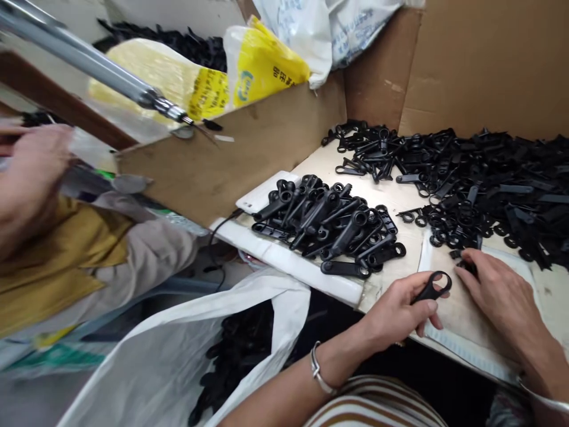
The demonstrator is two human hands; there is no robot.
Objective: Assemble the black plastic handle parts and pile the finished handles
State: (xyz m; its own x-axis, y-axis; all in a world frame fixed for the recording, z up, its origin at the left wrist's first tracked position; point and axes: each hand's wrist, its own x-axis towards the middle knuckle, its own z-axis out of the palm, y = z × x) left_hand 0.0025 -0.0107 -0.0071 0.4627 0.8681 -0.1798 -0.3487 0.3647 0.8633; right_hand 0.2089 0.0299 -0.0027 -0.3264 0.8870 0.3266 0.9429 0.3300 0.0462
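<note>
My left hand [398,308] is closed on a ring-ended black part [427,291], pinching it by the stem between thumb and fingers, with the open loop turned toward my right hand [500,290]. The right hand, just beside it, curls its fingers low over a small dark piece [466,268]; they hide much of it, and I cannot tell whether it is gripped or merely touched.

The part in my left hand looks to be moulded plastic: probably light, stiff rather than springy, and smooth enough to turn if held loosely. The stem is the sound place to take hold, since it gives thumb and finger a broad bearing. The loop, being a thin band around a large opening, seems the weaker region and is best spared a hard squeeze.

Ahead and to the left of my left hand lies a pile of black arms [349,234], bordered on its near side by a white foam strip [284,255]. Beyond my right hand spreads a heap of loose black parts [511,193], whose tangled loops and stems could catch on one another; single pieces at its near edge should lift more freely.
</note>
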